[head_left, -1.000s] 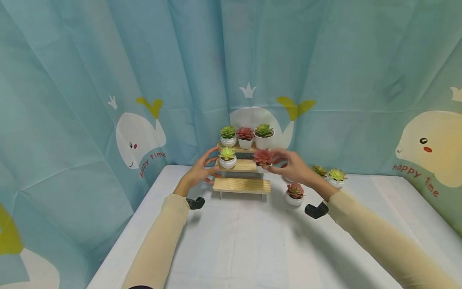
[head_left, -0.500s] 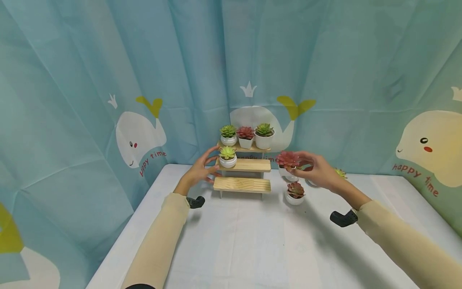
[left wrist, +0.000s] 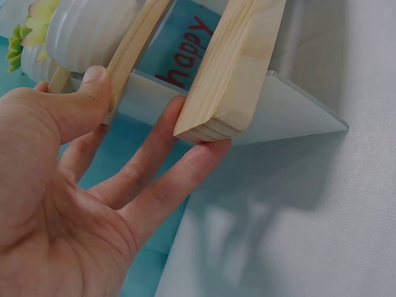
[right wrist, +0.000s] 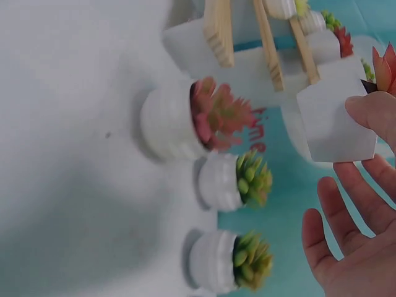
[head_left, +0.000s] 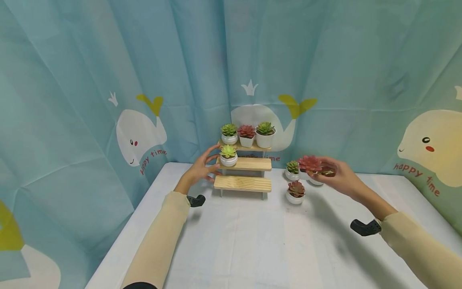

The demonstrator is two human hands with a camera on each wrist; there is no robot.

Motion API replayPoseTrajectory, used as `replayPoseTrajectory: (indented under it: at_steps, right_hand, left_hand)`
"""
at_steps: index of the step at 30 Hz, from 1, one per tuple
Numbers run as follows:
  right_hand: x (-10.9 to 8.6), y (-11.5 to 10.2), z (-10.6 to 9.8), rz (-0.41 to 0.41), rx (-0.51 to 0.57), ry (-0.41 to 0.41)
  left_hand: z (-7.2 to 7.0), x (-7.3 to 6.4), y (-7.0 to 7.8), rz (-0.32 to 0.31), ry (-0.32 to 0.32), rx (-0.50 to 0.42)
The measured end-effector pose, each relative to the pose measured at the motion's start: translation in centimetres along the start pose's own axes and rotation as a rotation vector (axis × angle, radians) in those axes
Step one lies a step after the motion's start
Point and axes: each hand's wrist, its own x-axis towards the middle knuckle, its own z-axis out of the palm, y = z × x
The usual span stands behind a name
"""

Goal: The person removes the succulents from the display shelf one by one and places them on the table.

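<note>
My left hand [head_left: 198, 170] holds the left end of a three-step wooden plant stand [head_left: 243, 184]. In the left wrist view, its thumb lies on the middle board [left wrist: 133, 52], and two fingertips touch the end of the lowest board [left wrist: 226, 120]. Pinched in my right hand [head_left: 341, 176] is a potted red succulent [head_left: 309, 163], raised off the table. Its white angular pot [right wrist: 337, 117] shows between thumb and fingers in the right wrist view. A yellow-green succulent [head_left: 228, 151] in a ribbed white pot sits at the middle board's left end.
Three potted succulents line the top board: green [head_left: 229, 130], red [head_left: 247, 131] and a larger green one [head_left: 265, 129]. Right of the stand, a dark red succulent [head_left: 296, 189] and a green one [head_left: 292, 167] stand on the white table [head_left: 252, 241]. A blue curtain [head_left: 202, 60] hangs behind.
My right hand has carried the red succulent from the middle board's right end out to the right, above the table. The left hand has stayed at the stand.
</note>
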Motion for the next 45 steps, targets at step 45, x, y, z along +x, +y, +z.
replayPoseTrajectory:
  at_steps: [45]
  right_hand:
    - [-4.3, 9.6, 2.0, 0.138, 0.005, 0.025]
  left_hand:
    - [0.1, 0.1, -0.2, 0.004, 0.004, 0.011]
